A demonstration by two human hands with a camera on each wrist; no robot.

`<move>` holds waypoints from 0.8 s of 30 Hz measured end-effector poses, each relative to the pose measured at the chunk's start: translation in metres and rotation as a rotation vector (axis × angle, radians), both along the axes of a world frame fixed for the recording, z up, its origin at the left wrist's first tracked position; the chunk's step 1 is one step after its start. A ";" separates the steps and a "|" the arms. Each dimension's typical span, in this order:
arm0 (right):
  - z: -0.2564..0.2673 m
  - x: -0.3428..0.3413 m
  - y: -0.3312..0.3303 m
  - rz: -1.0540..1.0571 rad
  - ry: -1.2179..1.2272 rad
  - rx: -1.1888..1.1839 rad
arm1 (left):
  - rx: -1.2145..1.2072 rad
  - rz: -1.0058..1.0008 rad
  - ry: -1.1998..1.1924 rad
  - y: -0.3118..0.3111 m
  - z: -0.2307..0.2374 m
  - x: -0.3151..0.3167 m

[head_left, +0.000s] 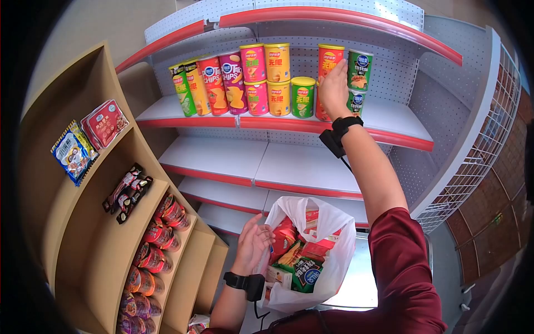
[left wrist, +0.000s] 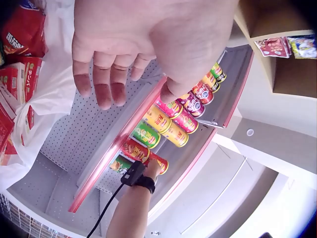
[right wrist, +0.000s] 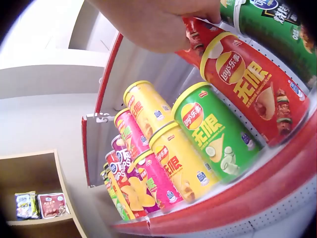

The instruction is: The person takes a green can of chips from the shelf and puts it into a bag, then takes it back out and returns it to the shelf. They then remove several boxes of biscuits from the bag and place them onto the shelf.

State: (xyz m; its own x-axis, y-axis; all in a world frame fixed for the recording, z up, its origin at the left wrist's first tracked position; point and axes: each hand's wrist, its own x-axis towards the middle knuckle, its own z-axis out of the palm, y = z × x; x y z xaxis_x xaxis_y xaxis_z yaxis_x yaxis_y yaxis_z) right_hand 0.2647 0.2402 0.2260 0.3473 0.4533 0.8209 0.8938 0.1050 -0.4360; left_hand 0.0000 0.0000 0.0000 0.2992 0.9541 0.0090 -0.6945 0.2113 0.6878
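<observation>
In the head view, my right hand point(head_left: 335, 92) holds the upper red chip can point(head_left: 329, 53) on the shelf, its fingers between that can and a dark green chip can point(head_left: 360, 69). The right wrist view shows a second red can point(right wrist: 257, 89) directly below it; the hand covers much of the upper one. A bright green can point(right wrist: 215, 131) with a yellow lid stands alongside. My left hand point(head_left: 255, 245), palm up with fingers loosely bent, holds nothing beside a white plastic bag point(head_left: 340, 273). Red and green snack packs point(head_left: 305, 274) fill the bag.
Pink, yellow, purple and other chip cans point(head_left: 231, 83) line the shelf point(head_left: 389, 117) to the left. A wooden rack point(head_left: 100, 222) at left carries cup noodles point(head_left: 153, 259) and snack packs. A white wire grid point(head_left: 473, 150) borders the right side.
</observation>
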 end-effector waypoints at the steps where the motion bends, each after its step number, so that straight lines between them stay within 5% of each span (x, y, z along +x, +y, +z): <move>1: -0.001 0.000 0.001 -0.036 -0.045 0.047 | -0.001 0.002 0.002 0.000 0.000 0.000; 15: -0.003 0.001 0.002 -0.073 -0.115 0.090 | -0.054 0.054 0.029 -0.007 0.005 0.000; 19: -0.013 -0.002 -0.018 -0.003 -0.210 0.280 | -0.070 0.084 0.131 -0.015 0.008 -0.002; 24: -0.051 -0.010 -0.101 0.384 -0.326 0.186 | 0.218 -0.029 0.703 -0.035 -0.014 -0.013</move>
State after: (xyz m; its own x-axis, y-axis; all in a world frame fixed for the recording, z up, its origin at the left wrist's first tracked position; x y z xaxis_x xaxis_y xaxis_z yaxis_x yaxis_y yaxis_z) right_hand 0.2549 0.1393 0.1749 -0.1012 0.3346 0.9369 0.8617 0.5002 -0.0856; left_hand -0.0132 -0.0355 -0.0140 0.3291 0.9443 -0.0058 -0.0704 0.0306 0.9970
